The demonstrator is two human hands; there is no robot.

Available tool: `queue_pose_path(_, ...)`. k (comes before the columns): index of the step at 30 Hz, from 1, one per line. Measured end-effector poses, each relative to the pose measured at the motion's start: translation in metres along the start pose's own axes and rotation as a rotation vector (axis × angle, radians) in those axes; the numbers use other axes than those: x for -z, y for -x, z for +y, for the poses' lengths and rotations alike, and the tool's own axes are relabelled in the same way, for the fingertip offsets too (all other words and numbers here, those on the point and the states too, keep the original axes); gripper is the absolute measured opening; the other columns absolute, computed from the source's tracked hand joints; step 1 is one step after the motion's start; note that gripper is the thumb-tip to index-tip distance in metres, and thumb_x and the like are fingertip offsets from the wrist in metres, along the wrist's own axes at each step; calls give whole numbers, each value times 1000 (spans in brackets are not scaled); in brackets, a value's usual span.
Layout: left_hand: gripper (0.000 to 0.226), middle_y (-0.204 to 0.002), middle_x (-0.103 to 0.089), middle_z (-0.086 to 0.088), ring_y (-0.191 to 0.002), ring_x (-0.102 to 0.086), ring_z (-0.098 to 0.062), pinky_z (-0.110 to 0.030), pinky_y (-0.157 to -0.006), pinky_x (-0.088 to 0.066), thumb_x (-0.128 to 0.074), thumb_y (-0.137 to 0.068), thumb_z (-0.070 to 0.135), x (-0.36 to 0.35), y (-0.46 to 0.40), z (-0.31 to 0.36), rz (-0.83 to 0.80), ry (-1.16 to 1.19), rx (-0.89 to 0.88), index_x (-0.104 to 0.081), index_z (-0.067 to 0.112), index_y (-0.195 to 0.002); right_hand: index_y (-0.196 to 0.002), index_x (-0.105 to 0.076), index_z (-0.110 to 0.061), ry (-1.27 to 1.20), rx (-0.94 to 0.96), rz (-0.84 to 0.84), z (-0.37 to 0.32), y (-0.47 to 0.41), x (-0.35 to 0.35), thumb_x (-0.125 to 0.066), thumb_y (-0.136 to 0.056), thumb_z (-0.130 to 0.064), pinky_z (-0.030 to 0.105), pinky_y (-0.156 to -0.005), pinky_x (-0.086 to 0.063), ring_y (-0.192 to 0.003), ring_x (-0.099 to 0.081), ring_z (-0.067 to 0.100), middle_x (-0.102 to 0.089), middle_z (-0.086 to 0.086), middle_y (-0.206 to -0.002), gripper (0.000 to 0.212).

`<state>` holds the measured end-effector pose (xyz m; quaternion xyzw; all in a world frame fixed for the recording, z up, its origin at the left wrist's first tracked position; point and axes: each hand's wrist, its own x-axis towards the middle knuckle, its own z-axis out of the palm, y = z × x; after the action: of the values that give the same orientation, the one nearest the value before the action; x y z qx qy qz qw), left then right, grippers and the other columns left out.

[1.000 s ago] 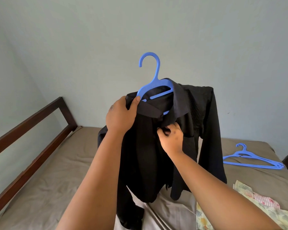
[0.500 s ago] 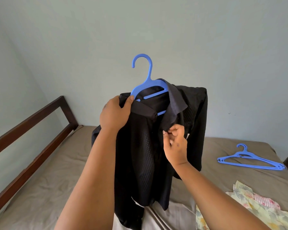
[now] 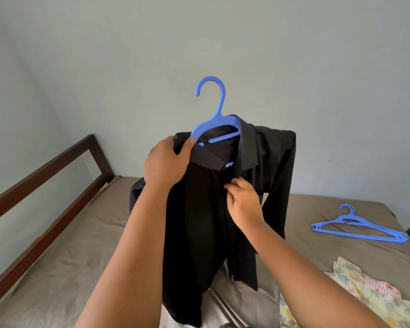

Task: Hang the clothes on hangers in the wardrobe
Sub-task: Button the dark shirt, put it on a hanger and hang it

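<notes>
While held aloft, shirt (image 3: 199, 221) between hands.

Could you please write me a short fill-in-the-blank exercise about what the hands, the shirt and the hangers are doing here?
1. The black shirt is draped on a hanger whose colour is ____.
2. The left hand grips the shirt and hanger at the ____.
3. The right hand pinches the shirt's front just below the ____.
4. The spare hangers lie on the ____.

Missing words: blue; shoulder; collar; bed
</notes>
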<state>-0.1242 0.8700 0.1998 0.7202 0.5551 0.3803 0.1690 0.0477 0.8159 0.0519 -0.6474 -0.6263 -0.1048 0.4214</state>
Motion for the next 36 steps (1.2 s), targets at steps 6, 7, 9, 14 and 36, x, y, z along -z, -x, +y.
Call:
queue_pose_path(6,47,-73,-59,5,-72,-56,-16,-31,-62,-41,-46,-91,63,2,2,4,17,-14,-5,-57,17,-84,-114,-66,-12,-162,-237,-25,-5,-7,-2,-74,-77,-25,36,-87,-54,-96,-61,21,-54,4,-117,40)
queue_pose_path(7,48,-73,-58,5,-72,-56,-17,-31,-62,-40,-47,-91,63,2,2,4,19,-16,-5,-57,16,-84,-112,-67,-12,-185,-213,-47,-6,-7,-1,-76,-76,-26,35,-87,-54,-95,-60,19,-55,2,-114,40)
queue_pose_path(9,49,-74,-60,4,-73,-57,-18,-32,-62,-41,-47,-91,63,2,2,3,22,-16,-11,-59,15,-86,-108,-69,-13,-213,-142,-66,-10,-6,0,-77,-76,-28,36,-86,-53,-94,-59,17,-59,0,-106,36)
queue_pose_path(14,49,-77,-63,3,-75,-59,-18,-34,-65,-47,-47,-91,62,5,2,4,-7,5,-20,-61,15,-88,-114,-68,-9,-237,-177,-55,-18,-7,-3,-78,-79,-27,31,-85,-54,-90,-61,19,-58,6,-112,41)
queue_pose_path(36,16,-79,-51,-4,-67,-46,-19,-32,-62,-39,-42,-98,12,-26,16,-38,-363,120,115,-34,21,-109,-73,-66,-21,-550,-486,-264,-23,-11,12,-78,-79,-31,28,-72,-55,-68,-65,12,-66,-5,-67,16)
